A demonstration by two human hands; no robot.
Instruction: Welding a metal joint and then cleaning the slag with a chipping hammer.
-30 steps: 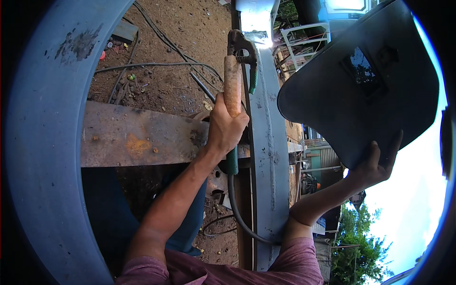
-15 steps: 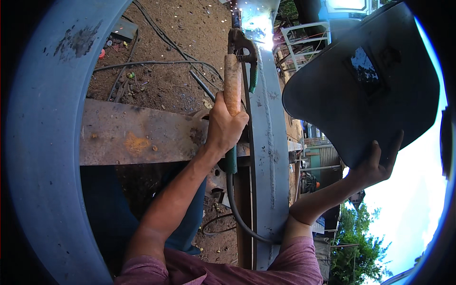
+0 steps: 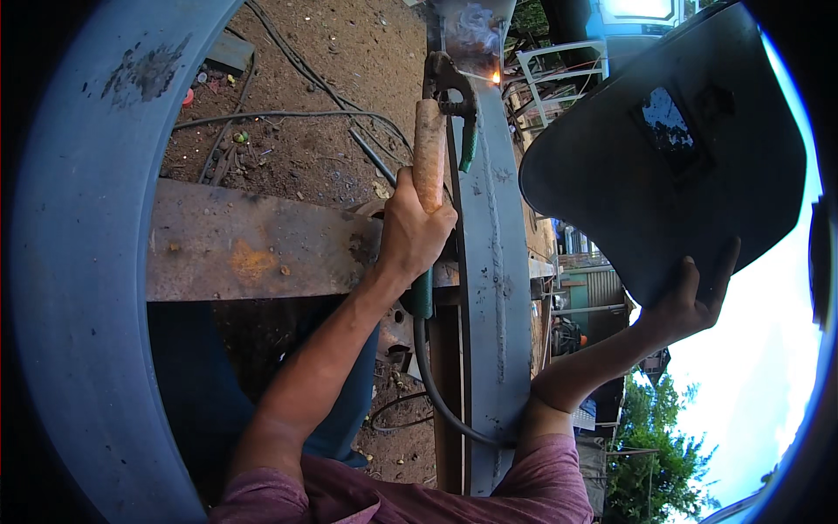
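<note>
My left hand [image 3: 417, 223] is wrapped round a welding electrode holder [image 3: 429, 144], on its worn orange-brown lever. The dark jaw of the holder is beside the grey steel beam [image 3: 495, 227], and a green grip shows below my fist. A small orange glow [image 3: 496, 78] sits on the beam near the jaw, with thin smoke [image 3: 476, 26] above it. I cannot clearly make out an electrode rod. At the right, my right hand [image 3: 685, 306] grips the lower edge of a black welding shield [image 3: 611, 175] with a small dark window. A raised weld bead runs along the beam.
A black cable [image 3: 428, 371] loops from the holder across the beam. A rusty flat steel bar [image 3: 253, 249] crosses at the left, and a large grey-blue steel member [image 3: 78, 262] curves down the left edge. More cables [image 3: 305, 79] lie on the brown soil.
The bright blue-white arc at the beam's far end has gone out, leaving an orange glow and smoke. Both hands, the holder and the shield have hardly moved.
</note>
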